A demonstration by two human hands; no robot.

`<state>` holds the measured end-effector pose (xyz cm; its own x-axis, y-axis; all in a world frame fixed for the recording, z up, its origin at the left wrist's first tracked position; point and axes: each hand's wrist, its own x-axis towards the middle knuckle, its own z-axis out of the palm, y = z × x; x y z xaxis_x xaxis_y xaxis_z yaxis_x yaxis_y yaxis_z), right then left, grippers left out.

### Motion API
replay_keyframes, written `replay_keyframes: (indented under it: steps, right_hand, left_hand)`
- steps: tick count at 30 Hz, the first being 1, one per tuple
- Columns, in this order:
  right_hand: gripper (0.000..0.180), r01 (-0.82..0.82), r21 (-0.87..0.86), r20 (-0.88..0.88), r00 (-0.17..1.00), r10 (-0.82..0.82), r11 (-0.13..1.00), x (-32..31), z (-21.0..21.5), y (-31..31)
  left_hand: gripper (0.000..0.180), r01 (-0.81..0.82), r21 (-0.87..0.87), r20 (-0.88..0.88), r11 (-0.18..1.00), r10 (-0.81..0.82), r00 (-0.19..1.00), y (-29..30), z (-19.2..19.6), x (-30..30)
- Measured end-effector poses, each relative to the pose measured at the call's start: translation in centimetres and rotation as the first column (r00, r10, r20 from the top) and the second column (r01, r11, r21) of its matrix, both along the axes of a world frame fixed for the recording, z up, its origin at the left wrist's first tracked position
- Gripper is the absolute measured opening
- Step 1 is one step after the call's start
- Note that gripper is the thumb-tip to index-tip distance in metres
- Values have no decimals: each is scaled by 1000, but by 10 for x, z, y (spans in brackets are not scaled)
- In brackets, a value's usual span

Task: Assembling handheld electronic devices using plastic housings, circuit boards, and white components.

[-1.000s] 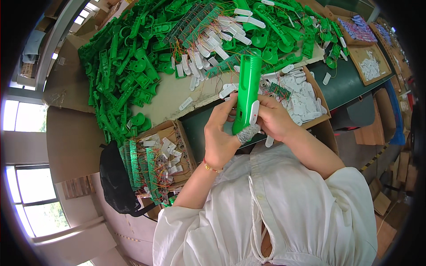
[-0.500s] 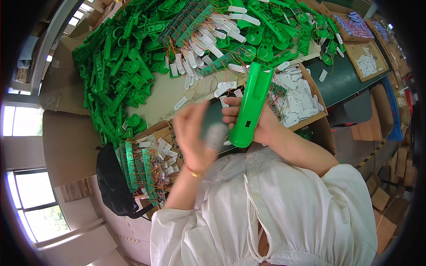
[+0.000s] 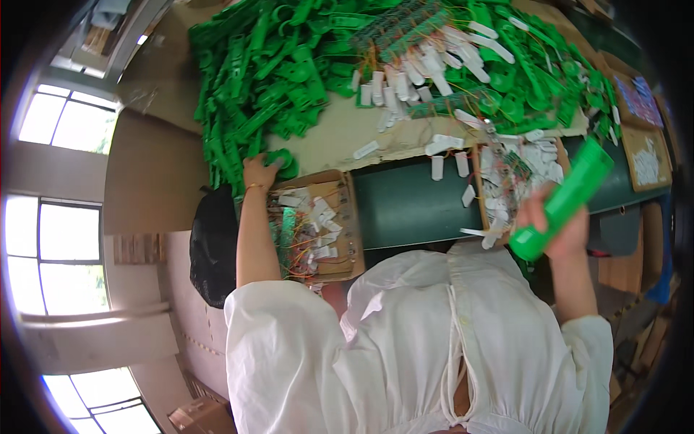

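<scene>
My right hand (image 3: 567, 230) is wrapped round a long green plastic torch housing (image 3: 571, 195). The housing is tilted, its upper end leaning to the right, above the box of white parts. At the far left, my left hand (image 3: 260, 172) reaches to the near edge of a heap of green plastic shells (image 3: 289, 87). Its fingers look spread, with a pale covering on one digit, right beside a rounded green shell (image 3: 283, 160). Whether they grip that shell is unclear, as the fingertips are partly hidden.
A cardboard box (image 3: 353, 224) of wired circuit boards and white pieces stands left of centre. Another box (image 3: 478, 177) holds white parts at the right. White wired pieces (image 3: 412, 72) and circuit boards (image 3: 405, 29) lie on the heap. A black mesh bag (image 3: 213, 249) hangs at left.
My left hand has gone from beside the housing out left to the green heap. My right hand has carried the housing right and tilted it further. The view has shifted.
</scene>
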<state>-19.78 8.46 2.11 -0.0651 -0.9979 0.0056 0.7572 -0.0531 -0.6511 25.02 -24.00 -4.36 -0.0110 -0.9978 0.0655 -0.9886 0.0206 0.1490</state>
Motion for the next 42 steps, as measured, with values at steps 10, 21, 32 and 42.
replay_keyframes:
  steps: [10,21,32,42]
  right_hand:
    - [48,295,312,-715,699,19,903,-125,-12,135]
    - [37,529,339,-906,408,117,778,-139,-29,106]
    - [46,279,76,-813,-538,221,957,-74,-43,19]
    - [14,395,-74,-968,-251,30,916,-83,-52,17]
  left_hand:
    - [26,260,-141,-162,955,-281,946,41,16,-56]
    - [33,-55,-263,-202,963,1,979,29,34,-50]
    - [56,-16,139,173,990,-8,985,30,41,-86]
    - [38,595,250,-931,764,358,-69,113,65,-150]
